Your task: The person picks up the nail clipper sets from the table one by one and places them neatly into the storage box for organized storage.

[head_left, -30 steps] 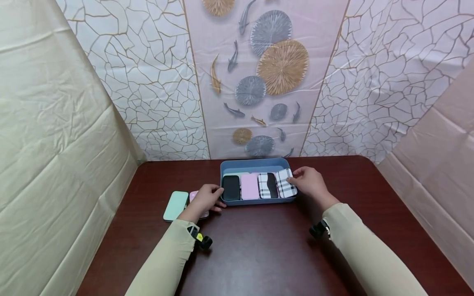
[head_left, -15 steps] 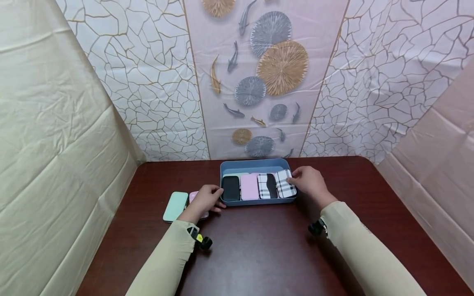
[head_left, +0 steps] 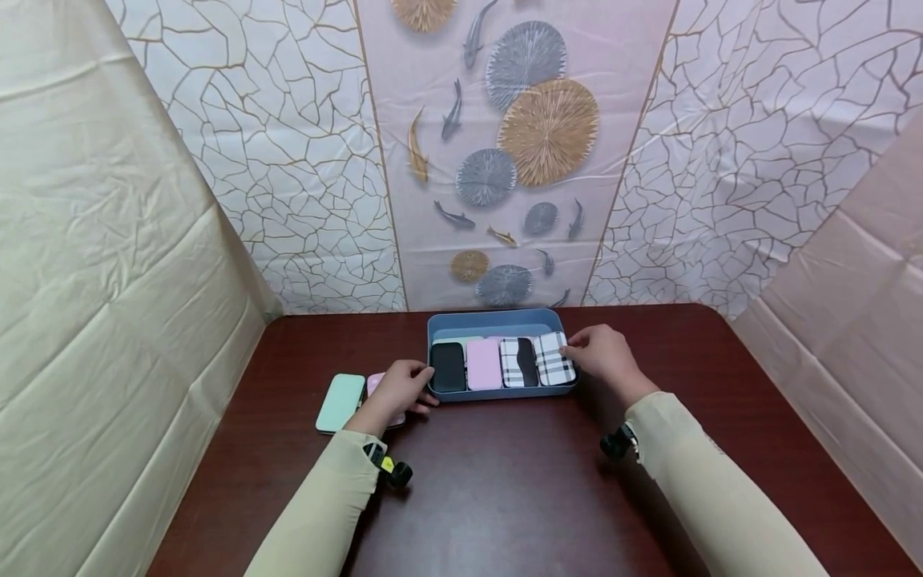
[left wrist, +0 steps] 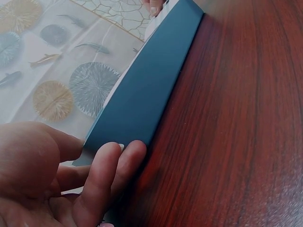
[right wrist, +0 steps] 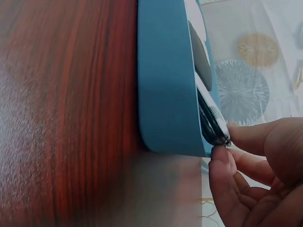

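- I take the blue tray [head_left: 496, 322] as my landmark: it sits on the dark wooden table [head_left: 505, 481], toward the far middle, just in front of the patterned backdrop.
- My left hand [head_left: 401, 387] is at the tray's left end. In the left wrist view its fingers [left wrist: 111, 170] lie straight and close together, pressed flat against the tray's outer wall [left wrist: 142, 94]. I judge it is there to brace the tray so it does not slide.
- My right hand [head_left: 602, 355] is at the tray's right end, thumb and fingertips pinching the edge of the plaid case [head_left: 555, 358], the rightmost one in the row. The right wrist view shows the fingertips [right wrist: 222, 151] meeting on that case's edge just over the tray's rim [right wrist: 165, 75].
- Inside the tray, left of the plaid case, stand a second plaid case with a black strip [head_left: 520, 362], a pink case [head_left: 484, 364] and a black case [head_left: 449, 367], all leaning side by side along the near wall. Packed this close, the neighbour leaves the pinched case little room.
- Left of the tray, on the table, lies a mint-green case [head_left: 340, 402], and a pink one [head_left: 378, 385] lies partly hidden under my left hand.
- Nothing lies between the tray and my sleeves.
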Action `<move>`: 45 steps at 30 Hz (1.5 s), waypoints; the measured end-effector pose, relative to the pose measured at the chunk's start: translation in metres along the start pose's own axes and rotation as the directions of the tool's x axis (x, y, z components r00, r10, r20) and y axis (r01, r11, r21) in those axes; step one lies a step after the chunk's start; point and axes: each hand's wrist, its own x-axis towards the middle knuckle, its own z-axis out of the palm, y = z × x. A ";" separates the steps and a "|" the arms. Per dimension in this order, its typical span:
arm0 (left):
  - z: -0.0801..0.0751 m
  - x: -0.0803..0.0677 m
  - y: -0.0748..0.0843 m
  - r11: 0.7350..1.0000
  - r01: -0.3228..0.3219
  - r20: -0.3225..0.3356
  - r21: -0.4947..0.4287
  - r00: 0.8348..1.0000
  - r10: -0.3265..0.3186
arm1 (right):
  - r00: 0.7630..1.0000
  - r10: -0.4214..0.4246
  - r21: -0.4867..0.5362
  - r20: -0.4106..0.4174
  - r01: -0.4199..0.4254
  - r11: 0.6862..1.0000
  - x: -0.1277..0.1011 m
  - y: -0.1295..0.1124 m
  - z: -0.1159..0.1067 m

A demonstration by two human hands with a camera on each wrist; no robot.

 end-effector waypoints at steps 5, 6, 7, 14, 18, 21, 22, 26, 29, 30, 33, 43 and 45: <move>0.000 0.001 -0.001 1.000 -0.001 0.002 -0.009 1.000 0.001 | 1.000 -0.008 -0.015 -0.029 0.008 1.000 -0.002 0.002 0.002; 0.000 0.001 -0.001 1.000 -0.002 0.003 -0.008 1.000 0.002 | 0.999 -0.012 -0.019 -0.038 0.011 1.000 -0.002 0.003 0.003; 0.000 0.001 -0.002 1.000 -0.003 0.003 -0.007 1.000 0.003 | 0.999 -0.014 -0.020 -0.045 0.013 1.000 -0.003 0.003 0.003; -0.001 0.001 -0.002 1.000 -0.011 0.004 -0.004 1.000 0.011 | 0.999 0.007 0.026 -0.046 -0.006 1.000 -0.004 0.006 0.005; -0.001 0.001 -0.003 1.000 -0.011 0.004 -0.005 1.000 0.011 | 0.999 0.018 0.044 -0.048 -0.016 0.999 -0.004 0.007 0.006; -0.001 0.001 -0.003 1.000 -0.013 0.002 -0.006 1.000 0.013 | 0.999 0.011 0.041 -0.047 -0.009 0.999 -0.002 0.008 0.006; -0.001 0.001 -0.003 1.000 -0.012 0.002 -0.007 1.000 0.012 | 0.999 0.010 0.039 -0.046 -0.009 0.999 -0.002 0.008 0.006; -0.001 0.001 -0.002 1.000 -0.013 0.004 -0.002 1.000 0.013 | 0.999 0.019 0.035 -0.036 -0.018 0.999 -0.001 0.009 0.005; -0.001 0.000 -0.002 1.000 -0.014 0.003 0.004 1.000 0.014 | 0.999 0.026 0.037 -0.030 -0.025 0.999 0.000 0.009 0.005; -0.001 0.000 -0.002 1.000 -0.017 0.004 0.008 1.000 0.017 | 0.999 0.027 0.038 -0.029 -0.026 0.999 0.000 0.009 0.005; -0.001 0.000 -0.002 1.000 -0.018 0.003 0.010 1.000 0.018 | 0.999 0.031 0.046 -0.027 -0.030 0.998 0.000 0.010 0.005; -0.001 -0.002 0.000 1.000 -0.020 -0.001 0.005 1.000 0.020 | 0.999 0.033 0.150 -0.016 -0.030 0.988 -0.004 0.015 0.004; -0.001 -0.003 0.000 1.000 -0.019 0.001 0.003 1.000 0.019 | 0.999 0.035 0.165 -0.021 -0.031 0.986 -0.006 0.017 0.005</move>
